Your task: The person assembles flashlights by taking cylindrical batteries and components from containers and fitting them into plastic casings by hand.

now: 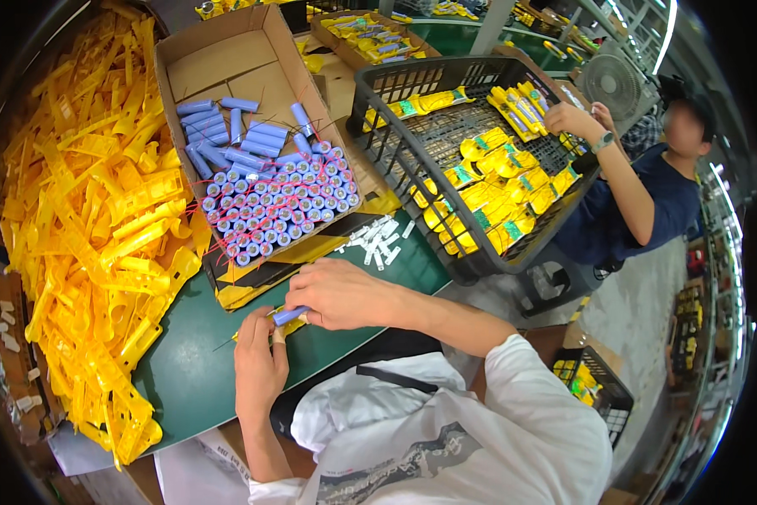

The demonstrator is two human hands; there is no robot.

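Note:
Over the green tabletop my right hand (338,295) pinches a blue-purple cylindrical battery cell (289,316), its fingers closed around one end. My left hand (261,358) is closed beside it, fingers on a yellow plastic holder (293,326) that lies under the cell and is mostly covered by the hands. A thin dark wire sticks out left of the left fingers. Just beyond my hands is a cardboard box (218,50) of similar battery cells (282,198) with red wires, many upright and others lying on their sides.
Yellow plastic holders (101,210) form a large heap at left. Small white pieces (377,240) lie beyond my right hand. A black crate (471,265) holds yellow assemblies (488,198); a co-worker (623,185) reaches into it from the right. Another black crate (610,391) stands lower right.

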